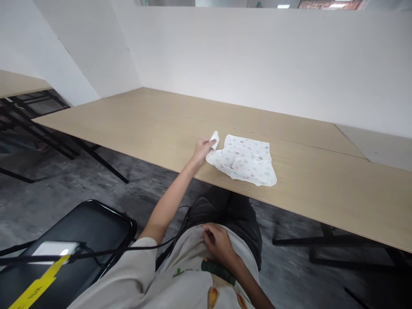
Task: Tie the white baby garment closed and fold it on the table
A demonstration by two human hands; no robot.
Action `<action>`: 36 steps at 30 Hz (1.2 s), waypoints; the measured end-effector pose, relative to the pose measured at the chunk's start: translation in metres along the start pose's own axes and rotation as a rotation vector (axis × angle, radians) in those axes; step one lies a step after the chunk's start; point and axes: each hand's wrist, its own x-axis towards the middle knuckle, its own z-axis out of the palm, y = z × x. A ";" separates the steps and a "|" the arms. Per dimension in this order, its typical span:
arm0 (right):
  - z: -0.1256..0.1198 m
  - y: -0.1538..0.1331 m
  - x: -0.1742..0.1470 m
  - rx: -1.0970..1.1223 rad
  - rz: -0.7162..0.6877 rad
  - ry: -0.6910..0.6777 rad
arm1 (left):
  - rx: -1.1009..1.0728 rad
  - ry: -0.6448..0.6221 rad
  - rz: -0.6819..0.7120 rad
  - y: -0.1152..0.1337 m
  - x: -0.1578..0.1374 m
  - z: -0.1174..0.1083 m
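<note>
A white cloth [247, 156] with small printed figures, possibly a baby garment, lies spread near the front edge of the table [154, 124]. Its outline is uneven, and a small fold stands up near its middle. At the cloth's left side, my left hand [203, 149] is closed on a small raised piece of white fabric [215, 138]. Whether this piece is joined to the spread cloth, I cannot tell. My right hand [219, 242] rests against my shirt at the waist, its fingers loosely curled, with nothing visible in them.
A white wall [244, 56] rises behind the table. To my left stands a black chair [106, 223] holding a white device [53, 251], with a yellow tag [38, 287] and black cable [138, 248] by it. Another table [19, 83] stands at far left.
</note>
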 end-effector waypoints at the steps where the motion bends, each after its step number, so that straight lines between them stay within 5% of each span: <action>1: 0.000 0.001 0.001 -0.004 0.006 -0.001 | 0.033 -0.058 0.052 0.007 -0.002 0.018; 7: 0.000 -0.002 0.001 -0.076 -0.020 -0.049 | 0.511 -0.411 0.331 0.017 -0.026 0.110; 13: 0.001 0.000 0.000 -0.125 -0.022 -0.079 | 0.854 -0.562 0.486 -0.004 -0.046 0.133; 19: 0.004 -0.004 0.002 -0.108 -0.037 -0.048 | 0.799 -0.712 0.606 -0.002 -0.063 0.105; 22: -0.012 -0.007 0.003 -0.062 -0.099 0.055 | 0.697 -0.652 0.664 -0.005 -0.068 0.070; 25: -0.059 -0.003 0.007 -0.146 -0.172 0.326 | 0.655 -0.478 0.698 -0.015 -0.067 0.025; 29: -0.152 0.019 0.018 -0.507 -0.127 0.684 | 0.726 -0.384 0.669 -0.028 -0.059 -0.019; 32: -0.210 0.039 0.030 -0.684 -0.050 0.620 | 0.779 -0.428 0.696 -0.030 -0.052 -0.027; 36: -0.243 0.058 0.052 -0.695 -0.086 0.470 | 0.823 -0.451 0.773 -0.027 -0.040 -0.016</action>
